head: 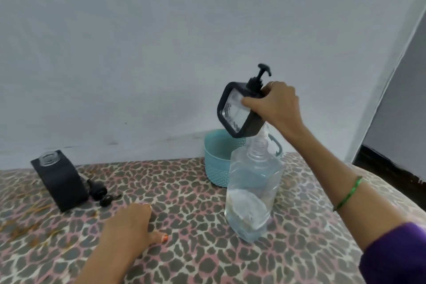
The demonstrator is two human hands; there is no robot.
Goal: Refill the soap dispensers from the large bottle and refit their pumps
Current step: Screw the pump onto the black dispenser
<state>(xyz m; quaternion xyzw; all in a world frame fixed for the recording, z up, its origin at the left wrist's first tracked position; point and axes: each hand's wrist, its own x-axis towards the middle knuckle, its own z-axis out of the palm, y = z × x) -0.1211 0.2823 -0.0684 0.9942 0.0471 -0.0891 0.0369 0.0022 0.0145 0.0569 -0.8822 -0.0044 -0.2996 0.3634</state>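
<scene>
My right hand grips a square black-framed soap dispenser by its shoulder, lifted and tilted above the teal basket, its black pump fitted on top. Below it stands the large clear bottle, uncapped, with clear liquid in its lower part. A second black dispenser stands at the left with an open neck, and its loose black pump lies beside it on the cloth. My left hand rests palm down on the cloth, holding nothing.
A teal plastic basket stands against the wall behind the large bottle. The surface is covered by a leopard-print cloth, with dry straw-like bits at the left. A dark gap lies beyond the right edge.
</scene>
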